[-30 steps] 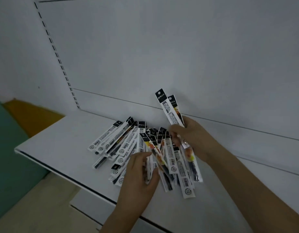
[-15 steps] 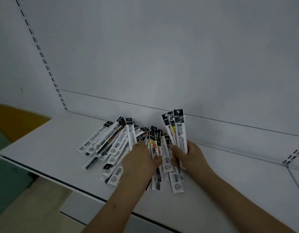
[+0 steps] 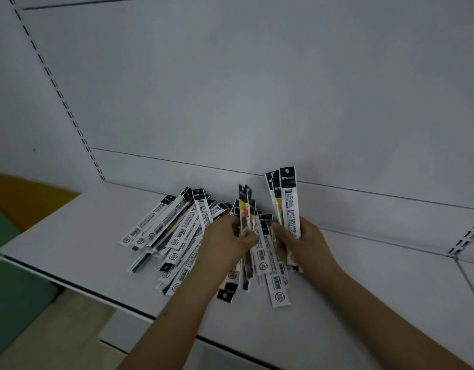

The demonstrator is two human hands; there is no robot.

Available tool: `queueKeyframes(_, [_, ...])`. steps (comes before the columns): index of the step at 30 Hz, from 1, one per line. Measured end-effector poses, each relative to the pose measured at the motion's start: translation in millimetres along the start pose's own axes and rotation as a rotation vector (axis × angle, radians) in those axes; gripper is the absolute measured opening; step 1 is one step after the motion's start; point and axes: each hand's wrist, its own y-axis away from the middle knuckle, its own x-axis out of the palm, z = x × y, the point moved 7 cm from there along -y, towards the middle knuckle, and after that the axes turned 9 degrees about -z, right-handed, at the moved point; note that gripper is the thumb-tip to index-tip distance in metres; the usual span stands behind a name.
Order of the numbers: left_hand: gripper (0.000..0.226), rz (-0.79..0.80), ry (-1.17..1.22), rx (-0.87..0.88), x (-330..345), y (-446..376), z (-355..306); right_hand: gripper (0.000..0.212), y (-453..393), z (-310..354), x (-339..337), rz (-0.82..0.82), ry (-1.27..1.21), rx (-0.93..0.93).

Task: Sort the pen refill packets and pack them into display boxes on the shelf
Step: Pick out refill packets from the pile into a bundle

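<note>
A heap of long, narrow pen refill packets, white with black tops, lies spread on the white shelf. My left hand pinches a couple of packets and lifts them upright from the heap's middle. My right hand grips a small upright bundle of packets, their black tops pointing up against the back panel. More packets lie flat beneath both hands, partly hidden. No display box is in view.
The shelf's front edge runs from left to lower middle, with a lower shelf below it. A white back panel with slotted uprights stands behind. Green and orange floor lies at the left.
My left hand has closed on a couple of packets and raised them upright from the heap. The bundle in my right hand stays upright, shifted slightly right.
</note>
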Motion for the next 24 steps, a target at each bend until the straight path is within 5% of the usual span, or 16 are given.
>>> queueKeyframes(5, [0.005, -0.134, 0.285, 0.167, -10, 11, -33, 0.040, 0, 16, -7, -0.011, -0.109, -0.072])
queueKeyframes(15, [0.026, -0.089, 0.015, 0.307, 35, 23, -41, 0.045, -3, 19, -16, -0.076, -0.222, -0.083])
queueKeyframes(21, [0.048, 0.043, 0.092, 0.396, 43, 28, -40, 0.006, -6, 16, -29, -0.198, -0.190, -0.060])
queueKeyframes(24, [0.059, -0.014, 0.051, 0.414, 41, 34, -28, 0.029, -7, 19, -38, -0.237, -0.276, -0.043])
